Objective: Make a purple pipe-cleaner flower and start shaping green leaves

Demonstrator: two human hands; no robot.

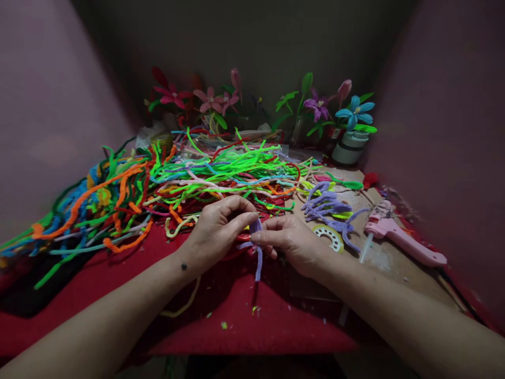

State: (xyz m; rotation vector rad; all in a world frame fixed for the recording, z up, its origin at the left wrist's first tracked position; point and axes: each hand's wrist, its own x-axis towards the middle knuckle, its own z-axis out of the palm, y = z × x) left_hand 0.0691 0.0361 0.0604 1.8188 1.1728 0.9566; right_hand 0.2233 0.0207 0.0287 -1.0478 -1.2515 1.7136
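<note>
My left hand and my right hand meet over the red cloth, both pinching a short purple pipe cleaner. Its upper part is folded between my fingertips and its lower end hangs down. Both hands are closed on it. Just to the right lies a small heap of bent purple pipe cleaner pieces. A big tangle of green, orange, blue and red pipe cleaners spreads behind and to the left of my hands.
A pink glue gun lies on the bare wooden table at the right, beside a small yellow-white arc-shaped piece. Finished pipe cleaner flowers and a blue one in a white pot stand at the back. Walls close in on both sides.
</note>
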